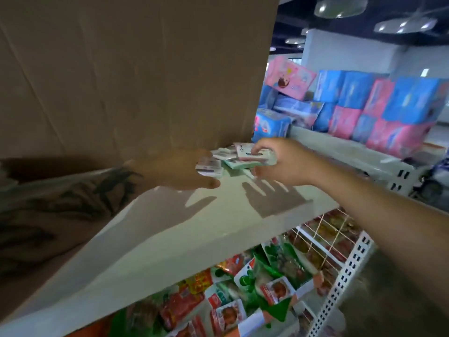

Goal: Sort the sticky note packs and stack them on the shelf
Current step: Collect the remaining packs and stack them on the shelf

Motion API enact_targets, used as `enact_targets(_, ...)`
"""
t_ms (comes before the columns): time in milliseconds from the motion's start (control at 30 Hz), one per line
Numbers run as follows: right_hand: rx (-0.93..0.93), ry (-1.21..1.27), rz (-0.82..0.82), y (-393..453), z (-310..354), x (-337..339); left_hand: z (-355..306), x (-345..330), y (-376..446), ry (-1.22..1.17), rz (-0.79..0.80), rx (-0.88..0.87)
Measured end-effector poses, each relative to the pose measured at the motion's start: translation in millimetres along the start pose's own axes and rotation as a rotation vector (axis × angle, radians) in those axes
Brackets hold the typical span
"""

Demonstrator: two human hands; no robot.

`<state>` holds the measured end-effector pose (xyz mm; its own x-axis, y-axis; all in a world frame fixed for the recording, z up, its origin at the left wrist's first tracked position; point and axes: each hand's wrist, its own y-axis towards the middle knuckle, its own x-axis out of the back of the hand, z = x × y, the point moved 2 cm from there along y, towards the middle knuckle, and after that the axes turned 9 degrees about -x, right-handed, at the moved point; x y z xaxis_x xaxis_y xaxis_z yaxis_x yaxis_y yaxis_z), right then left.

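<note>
The left hand (179, 170) gripped one sticky note pack (209, 167) while the right hand (277, 161) pinched another (255, 154), seemingly to square the pile on the shelf (194, 229).

No text, brand or number can be read anywhere. The small white and mint-green sticky note packs (233, 158) on the far part of the white shelf (170, 227) carry dark printed marks, too blurred to make out. The red and green snack packets (255, 288) below, near right, and the pink and blue wrapped bales (379, 105), far right, show pictures only, their lettering smeared.
</note>
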<state>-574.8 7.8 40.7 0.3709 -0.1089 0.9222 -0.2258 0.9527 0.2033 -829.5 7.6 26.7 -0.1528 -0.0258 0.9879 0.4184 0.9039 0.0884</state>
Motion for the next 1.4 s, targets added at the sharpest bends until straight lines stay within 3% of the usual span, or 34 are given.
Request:
enact_targets(133, -0.017, -0.017, 0.062, 63.0, -16.1, -1.5, 21.4, -6.2, 39.2, -0.01, 0.091, -0.09)
enact_targets(267, -0.063, -0.083, 0.203, 107.0, -26.0, -7.7, 47.5, -25.7, 55.9, -0.18, 0.184, -0.031)
enact_targets(433, -0.053, -0.097, 0.273, 126.2, -26.5, -15.7, 45.2, -22.8, 54.7, -0.225, 0.061, 0.003)
enact_targets(633, 0.02, -0.083, 0.179, 102.9, -12.9, -7.6, 35.7, -10.3, 25.8, 0.08, -0.021, 0.007)
enact_targets(867, 0.155, -0.015, 0.129, 26.2, 30.9, -7.4, 22.5, 5.9, -74.5, 0.071, -0.084, 0.098)
enact_targets(1067, 0.342, 0.099, 0.204, -51.8, 96.6, -26.0, 0.5, 16.4, -197.3, -0.009, -0.18, 0.23)
enact_targets(1400, 0.504, 0.134, 0.269, -114.3, 224.1, -62.7, 33.9, 38.1, -355.2, -0.047, -0.283, 0.426)
